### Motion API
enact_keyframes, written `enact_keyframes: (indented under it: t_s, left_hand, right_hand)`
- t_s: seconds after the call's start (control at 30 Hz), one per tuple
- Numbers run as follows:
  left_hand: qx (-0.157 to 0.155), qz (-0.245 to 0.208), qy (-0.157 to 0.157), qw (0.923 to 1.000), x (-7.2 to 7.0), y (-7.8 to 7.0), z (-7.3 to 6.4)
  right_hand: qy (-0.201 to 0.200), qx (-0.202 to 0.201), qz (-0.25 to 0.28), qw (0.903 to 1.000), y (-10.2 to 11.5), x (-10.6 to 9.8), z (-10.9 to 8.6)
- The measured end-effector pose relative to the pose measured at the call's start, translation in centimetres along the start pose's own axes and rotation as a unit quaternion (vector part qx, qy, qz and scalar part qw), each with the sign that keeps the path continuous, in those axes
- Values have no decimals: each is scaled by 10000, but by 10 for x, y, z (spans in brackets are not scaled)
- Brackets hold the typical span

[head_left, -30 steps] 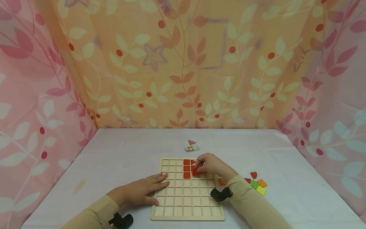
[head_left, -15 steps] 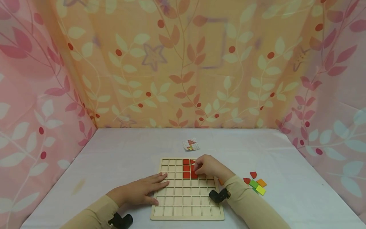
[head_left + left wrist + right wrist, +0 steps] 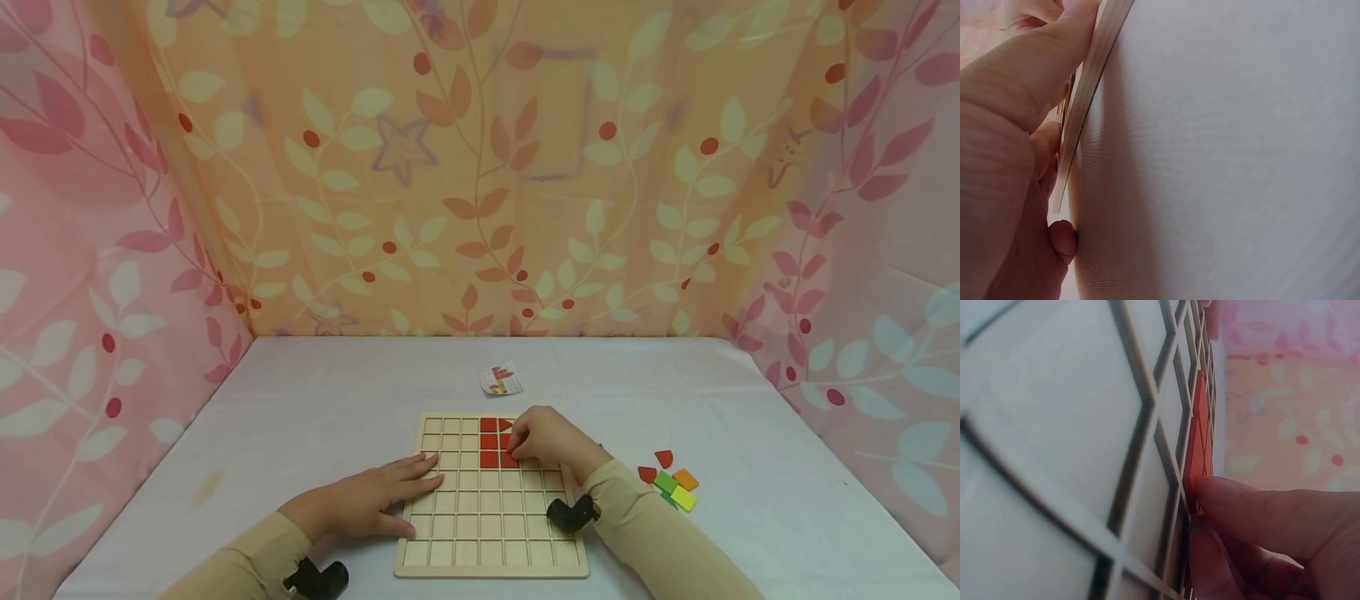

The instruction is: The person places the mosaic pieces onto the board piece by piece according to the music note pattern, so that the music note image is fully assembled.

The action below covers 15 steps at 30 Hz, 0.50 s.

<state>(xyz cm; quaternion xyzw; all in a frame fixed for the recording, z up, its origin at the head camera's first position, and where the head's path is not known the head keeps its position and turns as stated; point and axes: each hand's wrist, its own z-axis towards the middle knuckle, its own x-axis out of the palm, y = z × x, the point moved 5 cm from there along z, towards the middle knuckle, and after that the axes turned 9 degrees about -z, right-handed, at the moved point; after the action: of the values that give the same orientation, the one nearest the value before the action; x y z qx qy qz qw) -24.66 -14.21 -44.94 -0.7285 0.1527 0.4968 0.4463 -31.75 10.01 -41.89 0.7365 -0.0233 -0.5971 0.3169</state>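
The wooden grid board (image 3: pixel 467 527) lies on the white cloth. Its upper middle cells hold several red square tiles (image 3: pixel 489 442) and a red triangular tile (image 3: pixel 506 425). My right hand (image 3: pixel 551 433) bends over the board, thumb and forefinger pinching the right edge of a red square tile (image 3: pixel 507 460) in the third row. In the right wrist view those fingertips meet at the red tile's (image 3: pixel 1196 465) edge, low against the grid. My left hand (image 3: pixel 375 496) rests with spread fingers on the board's left side; in the left wrist view, its thumb lies along the wooden edge (image 3: pixel 1091 81).
A small picture card (image 3: pixel 500 378) lies beyond the board. Right of my forearm are loose tiles: two red rounded ones (image 3: pixel 663 458), a green (image 3: pixel 665 481), an orange (image 3: pixel 686 478) and a yellow one (image 3: pixel 683 498). Patterned curtains (image 3: pixel 480 167) enclose the table.
My right hand has lowered the red square tile into the third-row cell, beside the other red square, and has shifted slightly left. The left hand has stayed put.
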Motion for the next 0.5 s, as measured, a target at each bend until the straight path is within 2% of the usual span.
enact_keyframes:
  t_s: [0.27,0.5]
  left_hand:
    - [-107,-93,45,9999,-1,-1,-1]
    - [-175,-121,87,9997,-1,-1,-1]
  right_hand:
    - [144,-60,46,9999,-4,-3,-3]
    - [142,204,85,9997,-18,-17,-8]
